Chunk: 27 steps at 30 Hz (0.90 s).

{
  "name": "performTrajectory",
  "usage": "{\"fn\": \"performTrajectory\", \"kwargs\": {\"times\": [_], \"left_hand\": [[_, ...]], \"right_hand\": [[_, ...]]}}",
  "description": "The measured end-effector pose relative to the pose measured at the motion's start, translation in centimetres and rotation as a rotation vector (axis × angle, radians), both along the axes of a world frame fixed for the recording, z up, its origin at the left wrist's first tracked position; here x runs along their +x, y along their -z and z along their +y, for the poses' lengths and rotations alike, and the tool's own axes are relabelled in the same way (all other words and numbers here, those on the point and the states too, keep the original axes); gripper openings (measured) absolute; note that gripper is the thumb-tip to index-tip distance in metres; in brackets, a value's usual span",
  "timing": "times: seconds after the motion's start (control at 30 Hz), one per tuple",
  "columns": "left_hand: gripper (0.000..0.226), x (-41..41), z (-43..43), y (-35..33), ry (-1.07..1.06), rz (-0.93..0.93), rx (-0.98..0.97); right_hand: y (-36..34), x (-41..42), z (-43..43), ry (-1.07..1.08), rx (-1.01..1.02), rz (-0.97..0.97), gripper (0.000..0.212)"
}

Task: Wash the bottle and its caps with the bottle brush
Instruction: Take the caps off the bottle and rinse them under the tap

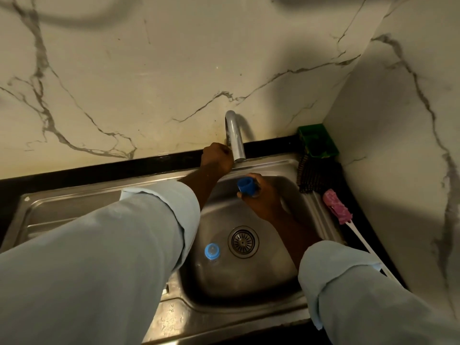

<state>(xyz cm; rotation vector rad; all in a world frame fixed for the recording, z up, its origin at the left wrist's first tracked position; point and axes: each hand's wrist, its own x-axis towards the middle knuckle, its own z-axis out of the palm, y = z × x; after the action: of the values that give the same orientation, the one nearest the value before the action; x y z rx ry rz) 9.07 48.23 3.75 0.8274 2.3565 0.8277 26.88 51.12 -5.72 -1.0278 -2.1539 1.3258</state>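
My right hand (263, 197) holds a dark blue cap (246, 186) over the steel sink (249, 275), just below the tap spout (235, 136). Behind the spout, my left hand (216, 158) has its fingers curled at the tap's base, apparently around the handle, which is hidden. The clear bottle with a light blue top (212, 251) stands in the basin to the left of the drain (243, 242). On the sink's right rim lies the bottle brush (337, 207), with a pink head and a white handle. No water shows at the spout.
A green holder (317, 140) sits in the back right corner with a dark scrubber (310, 178) in front of it. The draining board (64, 210) stretches to the left. Marble walls close in behind and on the right.
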Motion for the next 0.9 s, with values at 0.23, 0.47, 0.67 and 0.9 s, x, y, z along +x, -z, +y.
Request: {"fn": "performTrajectory", "kwargs": {"times": [0.23,0.47,0.67,0.9], "left_hand": [[0.023,-0.4,-1.3,2.0,-0.142,-0.241,0.159],[0.037,1.5,-3.7,3.9,-0.234,-0.815,0.166],[0.047,3.3,-8.6,6.3,-0.178,-1.107,-0.024],[0.050,4.4,-8.9,5.8,-0.202,-1.040,0.083]], "right_hand": [[-0.3,-0.7,-0.6,-0.034,0.043,0.046,0.048],[-0.2,-0.8,-1.5,-0.097,-0.043,0.089,0.048],[-0.2,-0.9,-3.0,-0.122,-0.180,0.090,0.031],[-1.8,-2.9,-4.5,0.111,-0.599,0.065,0.032]]}}
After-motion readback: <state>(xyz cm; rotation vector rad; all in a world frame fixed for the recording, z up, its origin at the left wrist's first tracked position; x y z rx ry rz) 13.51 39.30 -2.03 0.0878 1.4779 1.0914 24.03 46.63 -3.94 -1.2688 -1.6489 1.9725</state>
